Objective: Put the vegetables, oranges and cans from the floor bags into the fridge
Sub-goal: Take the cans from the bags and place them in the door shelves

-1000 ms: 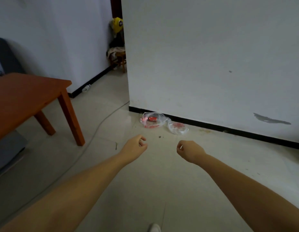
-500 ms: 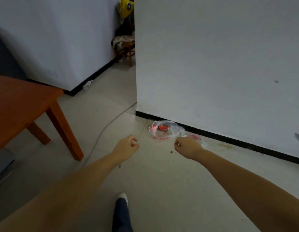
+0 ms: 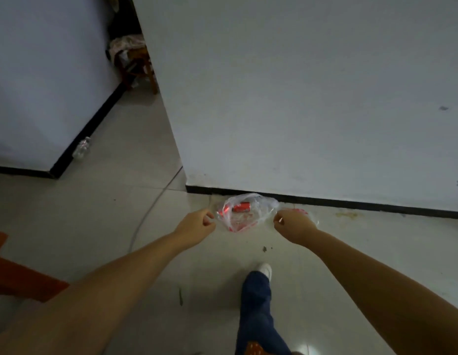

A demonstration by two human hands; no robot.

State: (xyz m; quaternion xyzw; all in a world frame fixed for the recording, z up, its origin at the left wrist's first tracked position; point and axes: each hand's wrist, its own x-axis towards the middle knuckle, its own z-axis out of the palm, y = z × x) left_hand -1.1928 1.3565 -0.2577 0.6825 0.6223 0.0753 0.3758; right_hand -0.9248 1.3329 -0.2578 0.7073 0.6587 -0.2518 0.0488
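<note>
Clear plastic bag (image 3: 244, 213) on floor (image 3: 120, 213) against far wall baseboard; red can (image 3: 241, 207) lying inside. Left hand (image 3: 195, 228) and right hand (image 3: 294, 226) loosely curled, holding nothing, flanking bag. Contact with bag: cannot tell.

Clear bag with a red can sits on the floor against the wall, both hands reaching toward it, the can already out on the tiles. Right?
Not quite: the head view shows the red can inside the clear bag, not out on the tiles. The rest holds.
</note>
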